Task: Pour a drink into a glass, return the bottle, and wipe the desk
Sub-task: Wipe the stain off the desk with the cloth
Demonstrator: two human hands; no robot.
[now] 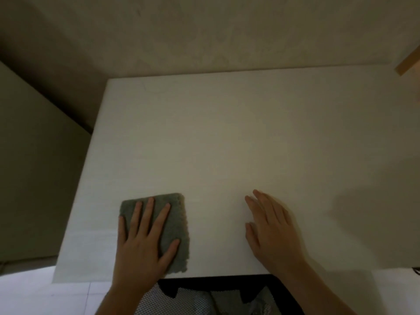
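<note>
A grey cloth [176, 220] lies flat near the front left of the white desk [227, 133]. My left hand [143, 244] presses down on the cloth with its fingers spread over it. My right hand [270, 230] rests flat on the bare desk to the right, fingers apart, holding nothing. No bottle or glass shows in this view.
A black mesh chair [204, 296] sits just under the desk's front edge between my arms. A wall rises behind the desk. A wooden piece [406, 62] juts in at the top right. Pale floor [34, 294] shows at the lower left.
</note>
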